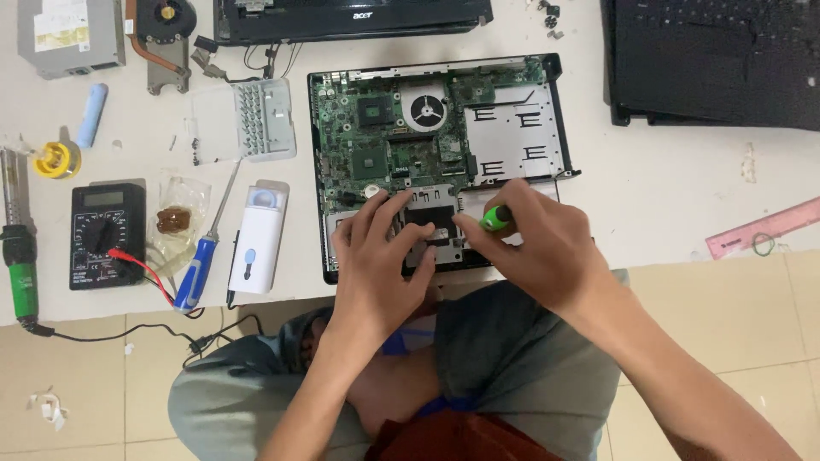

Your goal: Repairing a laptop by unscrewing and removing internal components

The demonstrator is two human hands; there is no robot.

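While the opened laptop base (440, 162) lies flat on the white table (666, 188), its near edge is covered by both hands. The left hand (376, 256) is spread with fingers extended and pressed on the dark panel (430, 224) at the near middle of the base; nothing is gripped by it. Just right of it, the right hand (534, 243) is closed around a green-handled screwdriver (495, 218), whose tip points left toward the panel, between the two hands. The base's long axis runs left to right. Farther off, the green circuit board (384, 128) and its round fan (425, 109) are exposed. At near left, a blue-handled screwdriver (196, 269) and a black multimeter (107, 235) are laid.
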